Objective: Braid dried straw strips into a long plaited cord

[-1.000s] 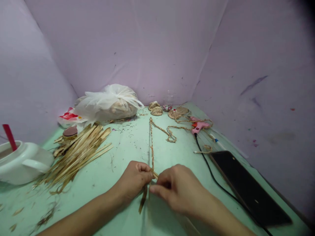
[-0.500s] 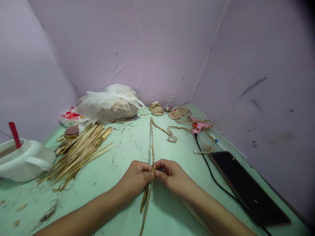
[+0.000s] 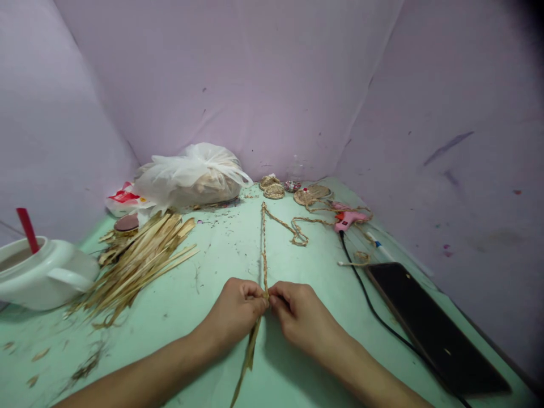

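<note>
A thin braided cord [image 3: 264, 249] of dried plant fibre runs straight up the middle of the table, then bends back and trails to the right. Its near end is pinched by my left hand [image 3: 240, 306], thumb against fingers. My right hand [image 3: 300, 309] meets it there from the other side, thumb and fingertips closed at the same spot. Loose flat strands [image 3: 250, 351] hang from the pinch toward me. Exactly which strand each fingertip grips is hidden.
Left are a white pot [image 3: 63, 275] with a red stick, dried strips [image 3: 144, 255] and a plastic bag [image 3: 195, 175]. Right lie a pink glue gun [image 3: 351, 220], its black cable [image 3: 369, 303] and a dark tablet-like slab [image 3: 433, 323]. Coiled fibre discs [image 3: 312, 194] sit at the back.
Both hands stay at the cord's near end. The loose strands below have swung left and closer together. My right fingers have curled slightly, and the view has shifted a little.
</note>
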The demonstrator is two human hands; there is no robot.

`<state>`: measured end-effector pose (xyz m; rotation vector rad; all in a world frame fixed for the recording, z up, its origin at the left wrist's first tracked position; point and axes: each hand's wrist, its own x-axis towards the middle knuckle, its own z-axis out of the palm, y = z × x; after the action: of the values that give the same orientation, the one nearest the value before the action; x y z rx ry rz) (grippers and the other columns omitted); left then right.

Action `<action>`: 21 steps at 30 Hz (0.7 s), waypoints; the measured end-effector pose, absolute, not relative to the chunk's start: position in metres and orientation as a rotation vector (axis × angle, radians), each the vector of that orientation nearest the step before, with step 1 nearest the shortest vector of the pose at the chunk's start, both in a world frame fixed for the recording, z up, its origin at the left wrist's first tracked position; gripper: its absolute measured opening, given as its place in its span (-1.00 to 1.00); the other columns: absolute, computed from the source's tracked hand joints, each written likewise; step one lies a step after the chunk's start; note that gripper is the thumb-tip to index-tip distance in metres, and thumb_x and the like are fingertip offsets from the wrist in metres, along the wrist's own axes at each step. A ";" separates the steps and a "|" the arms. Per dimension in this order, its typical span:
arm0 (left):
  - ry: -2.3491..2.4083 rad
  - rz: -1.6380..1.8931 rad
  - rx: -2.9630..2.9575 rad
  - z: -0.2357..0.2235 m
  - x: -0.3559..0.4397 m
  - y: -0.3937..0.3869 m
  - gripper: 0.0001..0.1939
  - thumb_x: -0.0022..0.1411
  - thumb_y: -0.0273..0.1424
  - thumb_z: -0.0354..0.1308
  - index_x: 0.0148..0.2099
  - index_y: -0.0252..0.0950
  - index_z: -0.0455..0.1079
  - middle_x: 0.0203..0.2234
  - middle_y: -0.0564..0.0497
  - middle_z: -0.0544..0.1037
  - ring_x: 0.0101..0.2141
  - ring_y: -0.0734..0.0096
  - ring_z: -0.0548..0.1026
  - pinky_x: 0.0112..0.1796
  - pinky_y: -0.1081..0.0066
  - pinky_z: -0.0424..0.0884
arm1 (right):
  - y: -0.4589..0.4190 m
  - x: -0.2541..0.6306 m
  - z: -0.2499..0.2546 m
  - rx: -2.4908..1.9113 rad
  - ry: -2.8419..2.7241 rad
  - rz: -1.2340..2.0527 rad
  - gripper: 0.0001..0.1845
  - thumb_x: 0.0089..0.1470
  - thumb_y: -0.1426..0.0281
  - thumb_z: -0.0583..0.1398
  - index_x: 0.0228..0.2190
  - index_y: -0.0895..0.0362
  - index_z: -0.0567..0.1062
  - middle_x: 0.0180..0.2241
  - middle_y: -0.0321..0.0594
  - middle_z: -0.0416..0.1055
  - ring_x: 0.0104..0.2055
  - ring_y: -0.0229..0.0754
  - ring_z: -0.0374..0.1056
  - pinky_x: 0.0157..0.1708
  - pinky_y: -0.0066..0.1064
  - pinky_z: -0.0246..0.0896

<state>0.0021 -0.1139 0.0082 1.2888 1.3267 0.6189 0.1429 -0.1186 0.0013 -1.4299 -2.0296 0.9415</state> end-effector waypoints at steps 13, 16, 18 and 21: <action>1.601 0.364 1.824 0.026 -0.005 -0.123 -0.78 -0.03 -0.41 -0.05 -0.65 -0.32 0.27 -0.77 0.09 0.18 -0.67 0.54 0.12 -0.61 0.50 -0.03 | -0.112 0.134 -0.003 -1.406 -1.392 1.463 -0.86 -0.17 0.43 0.11 -0.68 0.20 0.34 -0.69 -0.33 0.25 -0.62 -0.37 0.09 -0.59 -0.51 -0.02; 1.666 0.381 2.037 0.027 -0.002 -0.137 -0.76 0.05 -0.36 -0.06 -0.57 -0.30 0.33 -0.72 0.00 0.33 -0.66 0.47 0.22 -0.59 0.46 -0.01 | -0.115 0.131 -0.002 -1.346 -1.270 1.506 -0.85 -0.19 0.40 0.15 -0.67 0.21 0.36 -0.68 -0.29 0.29 -0.61 -0.36 0.14 -0.55 -0.50 0.02; 1.652 0.337 2.186 0.024 0.004 -0.147 -0.78 0.06 -0.38 -0.07 -0.46 -0.31 0.38 -0.65 -0.08 0.42 -0.64 0.39 0.29 -0.57 0.43 0.03 | -0.118 0.129 -0.001 -1.318 -1.162 1.553 -0.84 -0.22 0.38 0.18 -0.67 0.22 0.37 -0.69 -0.29 0.30 -0.61 -0.36 0.15 -0.55 -0.49 0.02; 1.588 0.178 2.353 0.020 0.012 -0.158 -0.71 0.02 -0.53 -0.10 -0.25 -0.37 0.40 -0.47 -0.22 0.49 -0.53 0.24 0.40 -0.51 0.39 0.13 | -0.121 0.126 0.001 -1.256 -0.970 1.706 -0.82 -0.24 0.35 0.21 -0.63 0.23 0.37 -0.66 -0.27 0.31 -0.63 -0.38 0.13 -0.59 -0.51 -0.02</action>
<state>0.0124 -0.1582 0.0197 2.3529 1.5879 0.1784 0.1265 -0.1211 0.0006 -1.2560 -0.9704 1.7055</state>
